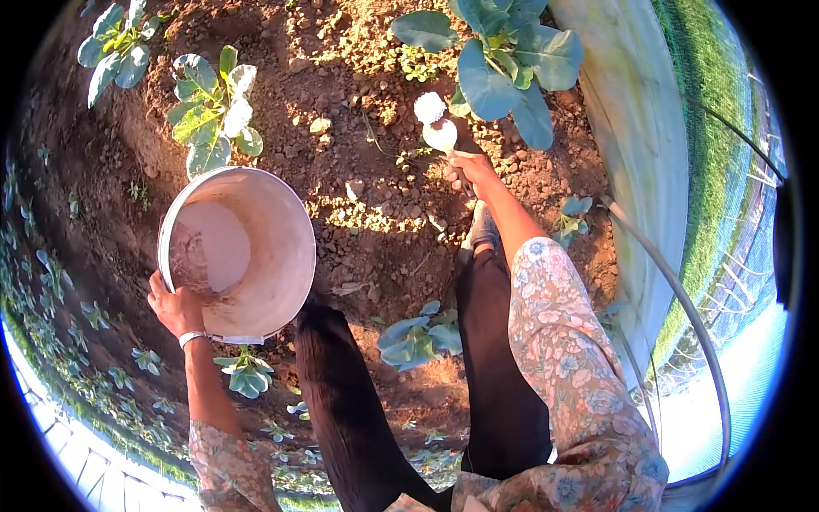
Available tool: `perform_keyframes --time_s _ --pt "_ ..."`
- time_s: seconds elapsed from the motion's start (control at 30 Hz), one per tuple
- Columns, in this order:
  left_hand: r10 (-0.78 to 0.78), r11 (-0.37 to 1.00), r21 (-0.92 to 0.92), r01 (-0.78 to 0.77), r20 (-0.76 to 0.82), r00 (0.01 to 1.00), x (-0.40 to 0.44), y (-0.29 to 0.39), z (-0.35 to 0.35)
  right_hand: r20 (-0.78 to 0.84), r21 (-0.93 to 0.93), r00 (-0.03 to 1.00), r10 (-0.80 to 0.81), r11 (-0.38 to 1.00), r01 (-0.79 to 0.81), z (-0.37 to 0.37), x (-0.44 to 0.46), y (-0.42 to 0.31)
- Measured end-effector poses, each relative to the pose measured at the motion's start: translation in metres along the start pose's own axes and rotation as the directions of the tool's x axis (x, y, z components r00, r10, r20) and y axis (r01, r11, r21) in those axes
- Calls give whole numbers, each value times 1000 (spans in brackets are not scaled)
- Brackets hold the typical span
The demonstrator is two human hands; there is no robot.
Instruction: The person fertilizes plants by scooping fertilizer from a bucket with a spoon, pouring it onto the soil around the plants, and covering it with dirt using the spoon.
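Observation:
My left hand grips the rim of a large white bucket at its lower left side. Inside the bucket lies pale granular material. At the upper middle, my right hand is closed round the handle of a spoon-like scoop. White material shows just beyond the scoop's tip, above the soil. Right of the scoop grows a broad-leaved plant, whose lower leaves are near it.
Another leafy plant stands just above the bucket, and a smaller one grows between my legs. Pale plastic sheeting runs down the right side, beside a curved pipe. Rows of small plants line the left.

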State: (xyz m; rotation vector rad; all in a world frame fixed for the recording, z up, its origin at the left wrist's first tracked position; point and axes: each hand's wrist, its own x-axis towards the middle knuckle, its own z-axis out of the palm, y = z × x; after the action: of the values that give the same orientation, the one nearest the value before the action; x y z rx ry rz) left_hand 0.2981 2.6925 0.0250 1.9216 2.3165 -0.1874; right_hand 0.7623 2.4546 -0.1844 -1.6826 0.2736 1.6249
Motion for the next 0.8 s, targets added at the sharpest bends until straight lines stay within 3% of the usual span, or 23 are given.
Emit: perform_keyframes --time_s 0.03,0.07,0.17,0.2,0.23,0.3,0.33,0.37,0.5,0.57,0.63,0.67,0.73,0.77,0.8 --pt "10 1000 0 -10 -6 1000 1 1 -1 -96 -125 995 37 991 -49 -10 11 6" --pt "-20 1000 -3 20 6 1000 1 5 -3 -186 -60 982 43 997 -55 -10 3 5" --pt "13 1000 13 -13 -29 999 3 -6 0 -177 -78 980 90 991 -105 0 -34 11" --pt "21 1000 23 -20 -23 1000 4 -8 -2 -140 -230 990 32 971 -64 1 -38 26" --pt "24 1000 16 -24 -22 999 6 -9 -3 -206 -425 978 -42 904 -51 8 -36 40" --pt "24 1000 4 -24 -23 999 6 -13 -5 -64 -864 909 -411 479 156 34 -36 45" --pt "5 1000 27 -4 -28 1000 5 -12 -5 6 -899 896 -443 391 200 48 -31 41" --pt "9 1000 25 -8 -27 1000 5 -13 -6 76 -923 881 -468 301 239 69 -33 27" --pt "36 999 37 -35 -37 999 8 -20 -2 301 -878 797 -524 174 446 139 16 -33" --pt "42 999 11 -42 -9 999 8 -21 -4 310 -911 764 -566 53 408 164 54 -57" --pt "31 999 28 -31 1 1000 11 -24 -4 235 -969 883 -407 -32 244 148 85 -66" --pt "34 999 14 -34 -20 999 13 -26 0 188 -980 887 -421 -23 197 123 85 -65" --pt "41 999 18 -41 -3 999 12 -29 -3 163 -971 937 -307 -216 98 59 86 -55" --pt "40 999 -14 -40 -2 999 9 -24 -6 66 -995 932 -355 -94 35 30 77 -54" --pt "49 998 -27 -49 1 999 9 -28 -4 322 -828 897 -303 -549 112 -2 60 -55"
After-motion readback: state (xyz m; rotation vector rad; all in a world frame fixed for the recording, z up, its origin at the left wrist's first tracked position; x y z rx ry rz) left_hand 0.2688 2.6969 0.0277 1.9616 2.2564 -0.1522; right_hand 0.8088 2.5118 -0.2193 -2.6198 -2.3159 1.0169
